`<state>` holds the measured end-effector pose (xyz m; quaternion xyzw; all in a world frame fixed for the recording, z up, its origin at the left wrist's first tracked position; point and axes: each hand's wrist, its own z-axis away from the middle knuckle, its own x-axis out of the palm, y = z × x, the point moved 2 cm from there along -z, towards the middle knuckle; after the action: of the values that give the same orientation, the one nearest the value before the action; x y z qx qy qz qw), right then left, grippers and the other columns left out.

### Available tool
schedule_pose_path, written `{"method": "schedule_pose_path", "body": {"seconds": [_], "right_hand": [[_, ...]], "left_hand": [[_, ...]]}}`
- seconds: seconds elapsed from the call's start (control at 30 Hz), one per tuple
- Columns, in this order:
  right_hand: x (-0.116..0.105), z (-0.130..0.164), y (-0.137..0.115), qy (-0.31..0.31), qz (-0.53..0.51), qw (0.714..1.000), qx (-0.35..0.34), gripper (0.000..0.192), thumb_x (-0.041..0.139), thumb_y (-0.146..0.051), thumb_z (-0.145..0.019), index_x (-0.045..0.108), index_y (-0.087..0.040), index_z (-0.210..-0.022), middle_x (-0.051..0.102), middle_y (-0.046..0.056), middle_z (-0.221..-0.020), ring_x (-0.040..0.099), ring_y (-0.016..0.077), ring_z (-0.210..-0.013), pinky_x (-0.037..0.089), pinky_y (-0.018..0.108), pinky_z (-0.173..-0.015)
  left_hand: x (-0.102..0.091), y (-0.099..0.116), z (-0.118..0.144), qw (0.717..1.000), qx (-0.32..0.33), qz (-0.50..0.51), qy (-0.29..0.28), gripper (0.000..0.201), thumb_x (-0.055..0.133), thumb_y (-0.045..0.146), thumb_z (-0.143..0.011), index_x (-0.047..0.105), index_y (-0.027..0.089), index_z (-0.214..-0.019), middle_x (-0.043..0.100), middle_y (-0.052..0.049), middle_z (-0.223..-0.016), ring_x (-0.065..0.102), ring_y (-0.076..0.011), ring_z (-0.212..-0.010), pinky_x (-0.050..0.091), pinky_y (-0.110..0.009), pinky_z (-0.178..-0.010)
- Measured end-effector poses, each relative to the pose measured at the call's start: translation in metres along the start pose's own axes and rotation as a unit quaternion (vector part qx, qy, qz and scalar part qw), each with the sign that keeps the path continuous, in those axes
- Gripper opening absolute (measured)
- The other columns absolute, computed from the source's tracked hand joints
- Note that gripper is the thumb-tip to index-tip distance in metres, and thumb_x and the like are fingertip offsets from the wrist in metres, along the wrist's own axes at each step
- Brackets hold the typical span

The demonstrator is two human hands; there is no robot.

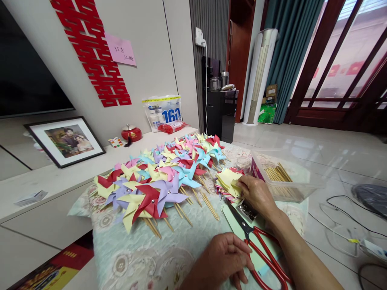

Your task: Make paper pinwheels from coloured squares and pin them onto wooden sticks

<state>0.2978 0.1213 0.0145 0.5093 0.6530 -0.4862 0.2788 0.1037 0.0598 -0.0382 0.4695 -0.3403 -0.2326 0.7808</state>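
Observation:
My right hand point(258, 195) pinches the edge of a yellow paper piece point(230, 180) on top of a stack of coloured cut papers. My left hand point(222, 257) rests loosely curled above the cloth, its fingers somewhat apart with nothing visible in them, close to the red handles of the scissors point(248, 230). The scissors lie across pale green paper point(231, 219). Beneath my right hand sits a small box of metal fasteners point(246, 210), partly covered. To the left, many paper pinwheels point(152, 201) on wooden sticks lie in overlapping rows.
A clear plastic tub point(290, 193) holding thin wooden sticks point(276, 174) stands to the right. A patterned cloth point(151, 257) covers the table. Behind, a cabinet point(63, 181) bears a framed photo point(69, 141), a red jar point(132, 133) and a plastic bag point(161, 112). Cables point(335, 225) lie on the floor.

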Motion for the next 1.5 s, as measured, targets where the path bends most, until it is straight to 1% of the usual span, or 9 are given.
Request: {"method": "schedule_pose_path", "body": {"seconds": [0.5, 0.57, 0.67, 0.73, 0.83, 0.9, 1.07, 1.27, 1.5], "right_hand": [[-0.002, -0.001, -0.006, -0.035, 0.040, 0.999, 0.008, 0.026, 0.046, -0.011, -0.087, 0.062, -0.018, -0.068, 0.070, 0.005, -0.071, 0.061, 0.0163, -0.064, 0.031, 0.027, -0.061], [-0.002, -0.001, -0.006, -0.030, 0.041, 0.999, 0.011, 0.026, 0.046, -0.012, -0.087, 0.064, -0.018, -0.070, 0.072, 0.006, -0.074, 0.062, 0.0170, -0.066, 0.031, 0.027, -0.062], [-0.002, 0.000, -0.005, -0.017, 0.044, 0.999, 0.017, 0.024, 0.046, -0.013, -0.088, 0.066, -0.017, -0.074, 0.073, 0.007, -0.078, 0.063, 0.0185, -0.068, 0.032, 0.028, -0.062], [-0.002, 0.001, -0.004, -0.008, 0.046, 0.999, 0.019, 0.022, 0.048, -0.013, -0.088, 0.067, -0.017, -0.078, 0.073, 0.007, -0.081, 0.064, 0.0192, -0.070, 0.033, 0.028, -0.063], [0.000, 0.002, -0.003, -0.002, 0.046, 0.999, 0.014, 0.021, 0.049, -0.013, -0.088, 0.069, -0.017, -0.084, 0.073, 0.007, -0.084, 0.065, 0.0196, -0.073, 0.035, 0.027, -0.064], [0.001, 0.002, -0.002, -0.003, 0.046, 0.999, 0.006, 0.020, 0.050, -0.014, -0.089, 0.070, -0.018, -0.086, 0.073, 0.007, -0.084, 0.066, 0.0194, -0.074, 0.036, 0.026, -0.065], [0.003, 0.003, 0.000, 0.004, 0.047, 0.999, -0.012, 0.019, 0.052, -0.015, -0.090, 0.069, -0.018, -0.084, 0.070, 0.006, -0.080, 0.064, 0.0177, -0.071, 0.036, 0.025, -0.062], [0.007, 0.002, 0.004, 0.053, 0.051, 0.997, -0.028, 0.018, 0.052, -0.015, -0.090, 0.069, -0.018, -0.083, 0.067, 0.005, -0.078, 0.062, 0.0176, -0.066, 0.035, 0.026, -0.060], [0.003, 0.006, -0.001, 0.147, 0.037, 0.986, -0.064, 0.023, 0.046, -0.014, -0.094, 0.068, -0.018, -0.089, 0.067, 0.008, -0.081, 0.064, 0.0194, -0.074, 0.042, 0.027, -0.066]], "left_hand": [[0.001, 0.002, 0.001, 1.000, 0.002, -0.002, -0.005, 0.027, 0.065, 0.025, -0.067, 0.060, 0.012, -0.091, 0.070, -0.003, -0.074, 0.054, -0.0060, -0.045, 0.041, -0.018, -0.041], [0.000, -0.001, -0.001, 1.000, 0.007, -0.005, 0.017, 0.026, 0.063, 0.025, -0.068, 0.060, 0.012, -0.091, 0.070, -0.003, -0.073, 0.054, -0.0070, -0.045, 0.040, -0.019, -0.041], [-0.002, -0.001, -0.005, 0.989, 0.039, -0.070, 0.126, 0.023, 0.054, 0.018, -0.073, 0.061, 0.013, -0.094, 0.071, -0.006, -0.082, 0.057, -0.0101, -0.050, 0.043, -0.022, -0.044], [-0.002, 0.008, -0.006, 0.952, 0.116, -0.191, 0.207, 0.030, 0.047, 0.008, -0.074, 0.063, 0.014, -0.099, 0.072, -0.009, -0.096, 0.066, -0.0156, -0.067, 0.054, -0.029, -0.059], [0.005, 0.028, -0.011, 0.846, 0.255, -0.409, 0.229, 0.052, 0.043, -0.002, -0.073, 0.062, 0.014, -0.119, 0.062, -0.015, -0.133, 0.061, -0.0250, -0.121, 0.050, -0.040, -0.103], [0.010, 0.038, -0.021, 0.787, 0.240, -0.526, 0.215, 0.066, 0.040, -0.004, -0.076, 0.051, 0.014, -0.138, 0.048, -0.016, -0.152, 0.049, -0.0260, -0.137, 0.046, -0.040, -0.110], [0.017, 0.055, -0.049, 0.696, 0.152, -0.677, 0.187, 0.077, 0.046, -0.003, -0.075, 0.036, 0.014, -0.150, 0.034, -0.014, -0.162, 0.066, -0.0264, -0.117, 0.060, -0.037, -0.091], [0.019, 0.058, -0.062, 0.650, 0.107, -0.724, 0.204, 0.058, 0.039, 0.000, -0.087, 0.046, 0.016, -0.142, 0.054, -0.015, -0.145, 0.076, -0.0220, -0.087, 0.062, -0.032, -0.073], [0.020, 0.057, -0.068, 0.668, 0.116, -0.705, 0.210, 0.051, 0.036, 0.001, -0.091, 0.053, 0.016, -0.136, 0.054, -0.019, -0.142, 0.076, -0.0254, -0.083, 0.061, -0.036, -0.071]]}}
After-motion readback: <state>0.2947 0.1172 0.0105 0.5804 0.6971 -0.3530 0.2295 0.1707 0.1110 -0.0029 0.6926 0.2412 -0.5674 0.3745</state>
